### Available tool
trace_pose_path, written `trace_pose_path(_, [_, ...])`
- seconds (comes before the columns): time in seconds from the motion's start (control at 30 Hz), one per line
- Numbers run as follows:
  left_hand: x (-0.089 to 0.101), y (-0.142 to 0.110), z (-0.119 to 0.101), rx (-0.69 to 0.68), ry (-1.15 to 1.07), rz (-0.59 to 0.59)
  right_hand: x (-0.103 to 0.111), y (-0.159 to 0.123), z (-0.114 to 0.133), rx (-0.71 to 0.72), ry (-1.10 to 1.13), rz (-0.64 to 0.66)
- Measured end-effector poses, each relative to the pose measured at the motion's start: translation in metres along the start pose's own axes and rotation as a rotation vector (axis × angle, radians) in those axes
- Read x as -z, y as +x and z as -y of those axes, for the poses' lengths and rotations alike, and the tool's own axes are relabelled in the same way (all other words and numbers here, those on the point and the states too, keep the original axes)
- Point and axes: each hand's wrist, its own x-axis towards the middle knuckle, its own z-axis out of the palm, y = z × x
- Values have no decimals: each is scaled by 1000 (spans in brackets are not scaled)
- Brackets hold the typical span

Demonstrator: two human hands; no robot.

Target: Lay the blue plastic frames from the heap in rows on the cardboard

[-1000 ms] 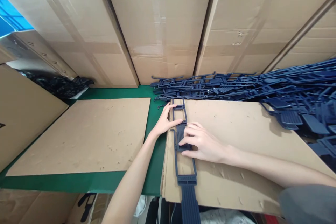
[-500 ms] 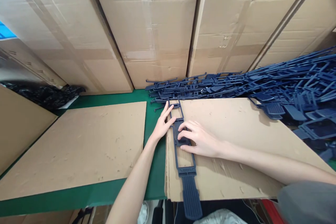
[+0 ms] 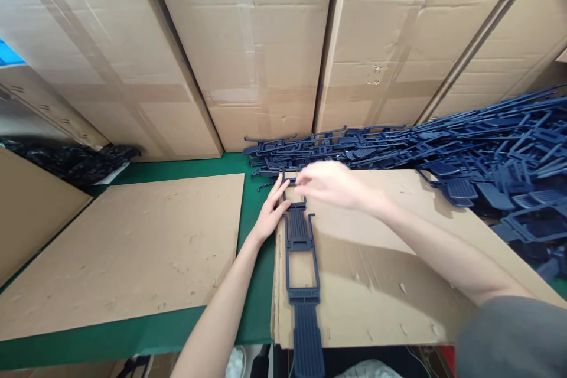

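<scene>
I am pressing my left hand, fingers spread flat, on the far end of the plastic strip, whose long axis runs twelve to six. My right hand, open and empty, is hovering at one o'clock.

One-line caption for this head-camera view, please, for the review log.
Left hand rests on a long dark blue plastic part lying on a cardboard sheet; right hand hovers blurred above it.

The dark blue plastic frame strip lies flat and lengthwise along the left edge of the cardboard sheet, its ribbed end overhanging the near edge.
</scene>
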Motion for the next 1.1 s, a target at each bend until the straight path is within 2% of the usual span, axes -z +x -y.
trace_pose_path(0.07, [0, 0, -1, 14, -1, -13, 13, 16, -16, -126, -73, -54])
trace_pose_path(0.17, [-1, -1, -4, 22, 11, -24, 9, 23, -42, -227, -261, -74])
trace_pose_path(0.2, [-1, -1, -5, 19, 14, -24, 4, 22, -49, -212, -276, -38])
trace_pose_path(0.3, [-2, -1, -8, 4, 27, -23, -7, 13, -59, -49, -171, 95])
trace_pose_path(0.4, [-2, -1, -9, -4, 36, -26, -6, 7, -63, 33, -121, 112])
trace_pose_path(0.47, [-2, -1, -8, -5, 33, -29, -2, 7, -68, -18, -173, 87])
trace_pose_path(0.53, [-2, -2, -8, 0, 26, -28, -2, 8, -77, -129, -248, 57])
trace_pose_path(0.67, [-1, -3, -9, 20, 18, -26, -15, 10, -96, -331, -368, -18])
trace_pose_path(0.8, [-1, -4, -11, 30, 20, -31, -26, 9, -108, -351, -391, -94])
trace_pose_path(0.97, [0, -5, -13, 30, 14, -34, -19, 9, -114, -338, -386, -63])
trace_pose_path(1.1, [1, -6, -14, 43, 25, -33, -5, 9, -121, -521, -222, -127])
